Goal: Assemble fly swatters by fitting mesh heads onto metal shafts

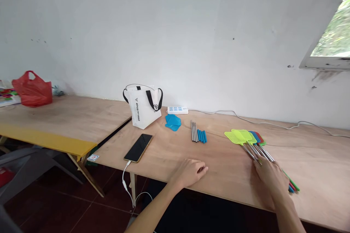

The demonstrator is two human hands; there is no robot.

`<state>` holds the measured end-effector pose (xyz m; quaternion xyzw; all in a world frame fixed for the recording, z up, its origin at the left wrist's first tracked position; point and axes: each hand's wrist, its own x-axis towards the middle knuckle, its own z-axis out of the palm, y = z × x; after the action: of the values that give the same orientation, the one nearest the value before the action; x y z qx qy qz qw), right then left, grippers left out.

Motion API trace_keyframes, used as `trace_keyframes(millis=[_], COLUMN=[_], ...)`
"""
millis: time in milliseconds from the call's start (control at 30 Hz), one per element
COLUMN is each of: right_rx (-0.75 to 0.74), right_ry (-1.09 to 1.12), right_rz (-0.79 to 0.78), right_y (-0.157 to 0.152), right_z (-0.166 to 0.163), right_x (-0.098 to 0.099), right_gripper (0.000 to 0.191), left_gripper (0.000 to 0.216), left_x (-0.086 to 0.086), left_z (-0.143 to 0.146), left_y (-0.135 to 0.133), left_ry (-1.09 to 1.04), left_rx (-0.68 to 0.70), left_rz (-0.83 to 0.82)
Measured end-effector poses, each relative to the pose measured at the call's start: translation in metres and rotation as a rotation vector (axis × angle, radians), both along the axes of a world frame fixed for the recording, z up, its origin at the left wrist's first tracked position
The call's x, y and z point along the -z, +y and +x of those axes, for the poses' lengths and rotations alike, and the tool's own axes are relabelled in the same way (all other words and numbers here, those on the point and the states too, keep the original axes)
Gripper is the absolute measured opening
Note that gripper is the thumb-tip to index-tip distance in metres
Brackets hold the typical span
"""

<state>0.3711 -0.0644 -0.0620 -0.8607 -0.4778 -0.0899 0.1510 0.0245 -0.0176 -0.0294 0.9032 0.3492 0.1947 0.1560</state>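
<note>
My left hand [189, 172] rests on the table's front part with its fingers curled in and nothing seen in them. Over at the right, my right hand [270, 175] is closed over the metal rods of several fly swatters [240, 136] lying side by side. Their mesh heads are yellow-green, blue, red and green, and coloured handle ends [293, 186] stick out past the hand. Between the hands and the wall lie blue swatter heads [173, 122], loose metal rods [194, 131] and blue handle tubes [202, 136] in a row.
A phone [138, 147] on a white cable lies near the left edge of the wooden table [218, 174]. Behind it stand a white bag [144, 111] and a power strip [177, 110]. A cord [254, 121] runs along the wall. A second table holds a red plastic bag [32, 91].
</note>
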Motion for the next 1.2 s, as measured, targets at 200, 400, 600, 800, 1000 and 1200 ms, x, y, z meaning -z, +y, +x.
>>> trace_keyframes(millis=[200, 400, 600, 800, 1000, 1200], right_rx=[-0.044, -0.004, 0.023, 0.024, 0.066, 0.130], right_ry=[-0.060, -0.098, -0.071, 0.072, 0.100, 0.126], right_rz=[-0.099, -0.078, -0.109, -0.183, -0.162, -0.130], right_y=[0.000, 0.002, -0.004, -0.008, -0.007, -0.004], right_z=[-0.001, 0.000, 0.002, 0.007, -0.001, -0.009], right_x=[-0.001, 0.001, -0.004, -0.012, -0.015, -0.015], right_gripper=[0.057, 0.051, 0.053, 0.051, 0.059, 0.063], left_gripper=[0.035, 0.036, 0.035, 0.036, 0.036, 0.036], left_x=[0.000, -0.001, 0.001, -0.001, -0.004, -0.001], left_z=[0.000, 0.000, 0.000, 0.000, 0.000, -0.001], left_y=[0.000, -0.001, 0.000, 0.000, -0.001, -0.001], left_ry=[-0.010, -0.004, -0.011, -0.008, -0.009, -0.022], left_rx=[0.001, -0.004, 0.003, 0.004, -0.002, 0.006], left_rz=[-0.019, -0.021, -0.001, -0.020, -0.021, -0.006])
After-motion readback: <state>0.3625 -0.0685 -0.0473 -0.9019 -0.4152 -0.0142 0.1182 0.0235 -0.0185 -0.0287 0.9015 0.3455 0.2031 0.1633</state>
